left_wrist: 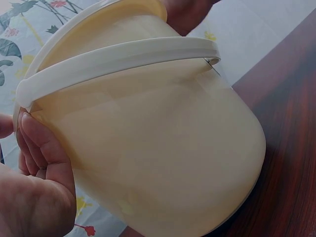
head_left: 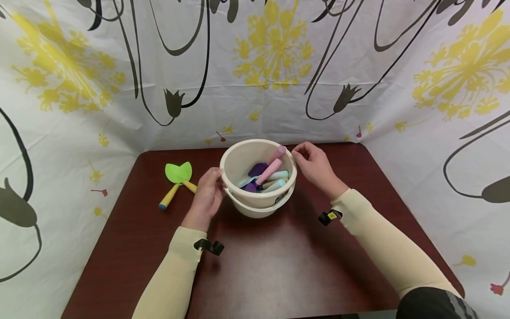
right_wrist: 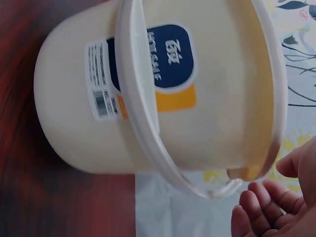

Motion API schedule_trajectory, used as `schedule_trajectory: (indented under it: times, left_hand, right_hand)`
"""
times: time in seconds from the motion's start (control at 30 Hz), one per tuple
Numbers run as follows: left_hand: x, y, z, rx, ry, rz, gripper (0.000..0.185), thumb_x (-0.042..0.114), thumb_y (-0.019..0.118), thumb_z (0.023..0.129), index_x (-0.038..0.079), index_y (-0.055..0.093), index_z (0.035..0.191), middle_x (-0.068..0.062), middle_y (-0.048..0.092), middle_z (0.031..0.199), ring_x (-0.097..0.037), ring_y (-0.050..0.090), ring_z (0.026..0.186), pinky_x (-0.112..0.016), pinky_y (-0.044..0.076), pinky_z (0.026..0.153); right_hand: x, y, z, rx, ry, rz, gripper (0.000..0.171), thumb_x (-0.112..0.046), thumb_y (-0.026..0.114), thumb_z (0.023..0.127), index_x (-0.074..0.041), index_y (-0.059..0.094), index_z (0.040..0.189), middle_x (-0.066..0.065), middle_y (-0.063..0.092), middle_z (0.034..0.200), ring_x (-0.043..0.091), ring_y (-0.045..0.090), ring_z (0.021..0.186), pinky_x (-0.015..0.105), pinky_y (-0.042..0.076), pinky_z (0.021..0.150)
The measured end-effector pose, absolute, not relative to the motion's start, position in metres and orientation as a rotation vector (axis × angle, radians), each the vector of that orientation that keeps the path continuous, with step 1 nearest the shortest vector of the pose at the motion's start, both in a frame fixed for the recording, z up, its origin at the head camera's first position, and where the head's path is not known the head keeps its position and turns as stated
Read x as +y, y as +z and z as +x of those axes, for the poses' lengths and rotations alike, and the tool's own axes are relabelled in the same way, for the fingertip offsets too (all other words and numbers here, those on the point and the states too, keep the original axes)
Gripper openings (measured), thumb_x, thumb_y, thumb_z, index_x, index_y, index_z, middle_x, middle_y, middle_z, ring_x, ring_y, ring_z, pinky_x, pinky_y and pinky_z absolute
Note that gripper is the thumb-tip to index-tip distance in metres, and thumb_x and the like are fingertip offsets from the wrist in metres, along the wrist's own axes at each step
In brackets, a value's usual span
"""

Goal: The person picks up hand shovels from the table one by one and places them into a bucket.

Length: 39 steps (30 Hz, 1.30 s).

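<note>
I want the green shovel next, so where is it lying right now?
In the head view the green shovel lies on the table, just outside the left hand, which touches the bucket.

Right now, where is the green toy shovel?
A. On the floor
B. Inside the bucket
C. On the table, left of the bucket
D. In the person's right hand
C: the green shovel lies on the table, left of the bucket, beyond the left hand.
</note>
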<state>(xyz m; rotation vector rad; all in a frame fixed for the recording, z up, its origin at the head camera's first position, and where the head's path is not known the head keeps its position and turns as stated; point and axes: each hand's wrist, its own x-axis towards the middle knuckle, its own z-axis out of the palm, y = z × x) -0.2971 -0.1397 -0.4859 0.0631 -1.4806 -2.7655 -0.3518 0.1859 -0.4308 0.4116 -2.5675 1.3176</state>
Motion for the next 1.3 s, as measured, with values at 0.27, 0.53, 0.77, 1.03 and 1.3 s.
schedule_trajectory:
  times: [0.27, 0.53, 0.77, 1.03, 1.3]
  left_hand:
    - [-0.141, -0.487, -0.299, -1.489, -2.761, 0.062, 0.015, 0.016, 0.058, 0.109, 0.015, 0.065, 0.097, -0.001, 0.054, 0.087, -0.014, 0.053, 0.078, -0.024, 0.046, 0.071]
    - [-0.140, -0.486, -0.297, -1.492, -2.760, 0.054, 0.014, 0.015, 0.057, 0.109, 0.015, 0.065, 0.097, -0.002, 0.054, 0.087, -0.014, 0.053, 0.078, -0.025, 0.046, 0.071]
    - [-0.140, -0.485, -0.296, -1.497, -2.757, 0.062, 0.012, 0.016, 0.057, 0.110, 0.012, 0.064, 0.101, -0.002, 0.055, 0.090, -0.015, 0.053, 0.079, -0.025, 0.047, 0.072]
    - [-0.142, -0.485, -0.297, -1.478, -2.770, 0.075, 0.009, 0.016, 0.059, 0.109, 0.009, 0.064, 0.104, -0.002, 0.055, 0.091, -0.015, 0.053, 0.078, -0.025, 0.047, 0.072]
    - [-0.142, -0.483, -0.297, -1.512, -2.772, 0.097, 0.018, 0.016, 0.058, 0.109, -0.001, 0.057, 0.116, -0.002, 0.054, 0.092, -0.015, 0.053, 0.078, -0.025, 0.047, 0.072]
  right_hand:
    - [0.177, -0.438, -0.350, -2.617, 1.605, 0.226, 0.037, -0.038, 0.060, 0.113, -0.005, 0.066, 0.129, 0.014, 0.070, 0.107, 0.022, 0.065, 0.084, 0.031, 0.058, 0.073]
    - [0.177, -0.438, -0.345, -2.555, 1.952, 0.096, 0.046, -0.037, 0.059, 0.114, 0.002, 0.062, 0.138, 0.011, 0.066, 0.104, 0.015, 0.063, 0.080, 0.033, 0.059, 0.074]
    - [0.175, -0.442, -0.346, -2.376, 2.225, 0.107, 0.036, -0.024, 0.059, 0.113, 0.005, 0.061, 0.134, 0.006, 0.066, 0.093, 0.012, 0.056, 0.062, 0.027, 0.051, 0.055]
    - [0.162, -0.449, -0.344, -2.123, 2.423, -0.031, 0.021, -0.013, 0.057, 0.108, 0.001, 0.065, 0.122, 0.003, 0.065, 0.085, 0.010, 0.052, 0.054, 0.023, 0.044, 0.047]
    - [0.156, -0.454, -0.341, -2.028, 2.429, -0.028, 0.022, -0.015, 0.056, 0.111, 0.002, 0.065, 0.122, 0.002, 0.067, 0.084, 0.007, 0.048, 0.048, 0.020, 0.040, 0.044]
